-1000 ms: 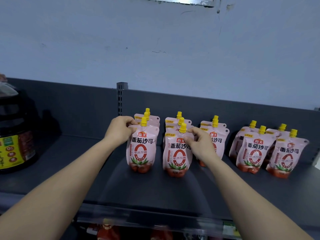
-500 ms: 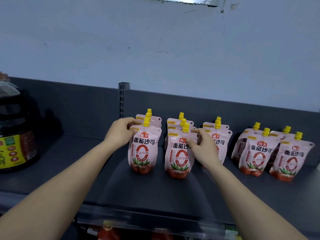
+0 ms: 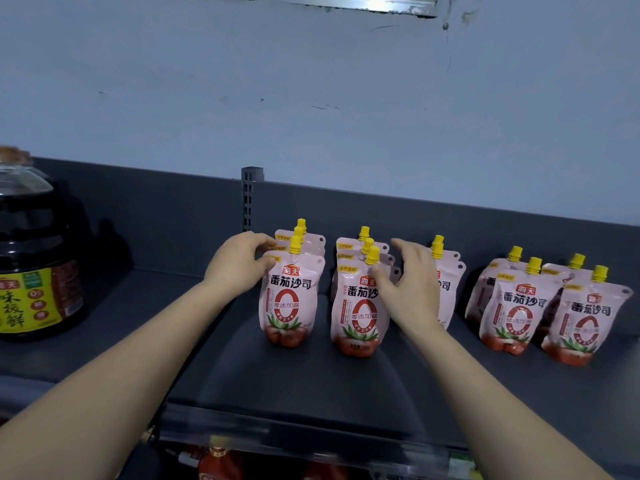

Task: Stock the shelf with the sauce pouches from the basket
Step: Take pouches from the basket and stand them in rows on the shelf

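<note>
Pink sauce pouches with yellow caps stand in rows on the dark grey shelf (image 3: 311, 386). My left hand (image 3: 239, 263) pinches the top left corner of the front pouch of the left row (image 3: 291, 299), thumb in front, fingers behind. My right hand (image 3: 410, 289) hovers with fingers spread beside the front pouch of the middle row (image 3: 353, 310); only the thumb seems to touch it. This hand partly hides a third row (image 3: 450, 282). Two more rows (image 3: 516, 310) stand further right. No basket is in view.
A big dark sauce jug with a yellow label (image 3: 31, 271) stands at the shelf's left end. A slotted upright (image 3: 251, 199) rises from the back panel. A clear strip (image 3: 311, 431) edges the front. Red bottles (image 3: 218, 462) sit on the shelf below.
My right hand has let go of the middle pouch's top corner and spread its fingers. My left hand keeps its hold on the left pouch.
</note>
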